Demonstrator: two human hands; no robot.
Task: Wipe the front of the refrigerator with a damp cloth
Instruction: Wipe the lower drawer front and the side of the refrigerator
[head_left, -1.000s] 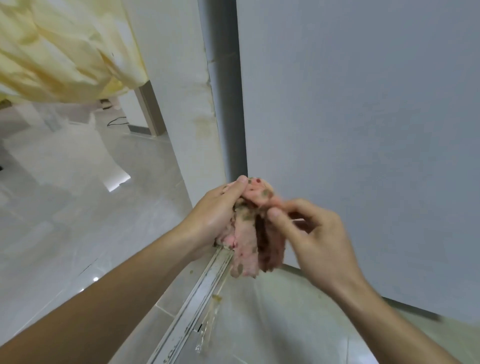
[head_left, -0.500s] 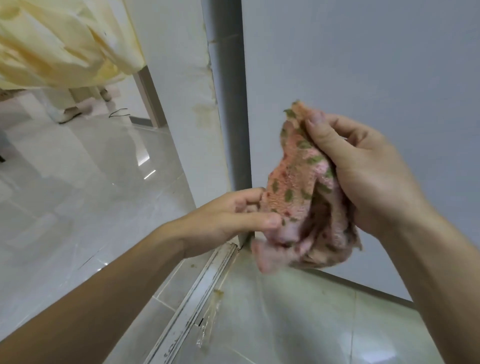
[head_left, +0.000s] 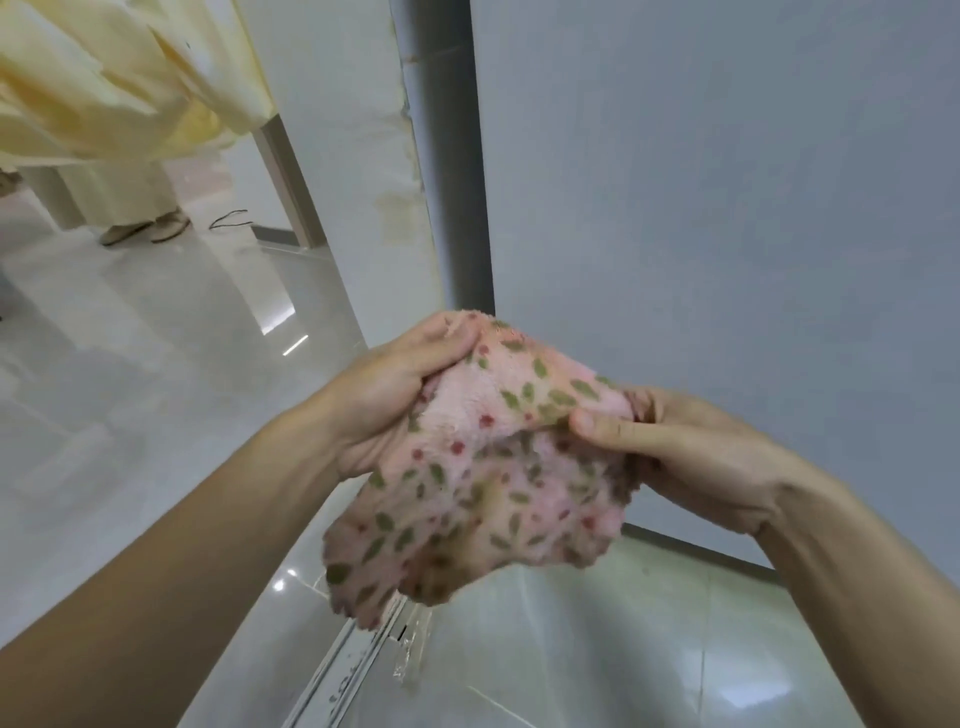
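While the pink cloth (head_left: 483, 467), printed with green leaves and small red dots, hangs spread between them, both hands hold it up in front of the lower part of the refrigerator (head_left: 727, 208), whose pale grey front fills the right side of the view. The left hand (head_left: 389, 400) grips the cloth's upper left corner: its thumb lies curled over the top edge, pinning the terry fabric against the fingers, which are hidden behind the cloth. The right hand (head_left: 696, 457) pinches the opposite side, its thumb pressed flat across the front of the fabric and its fingers curled behind, with a bunch of folds gathered in the palm. Neither hand has any slack in its hold; both are closed tightly on the fabric. Between the two grips the top edge runs as a loose ridge, and below it the cloth sags in a crumpled sheet whose ragged lower edge dangles free above the glossy tiled floor (head_left: 130, 389) and a metal track (head_left: 353, 670) set into it. Whether the far side of the cloth touches the door cannot be told. Left of the refrigerator stands a white wall (head_left: 353, 156) with a stained edge, and beyond it hang pale yellow fabric (head_left: 104, 78) and a pair of shoes (head_left: 145, 228) on the floor.
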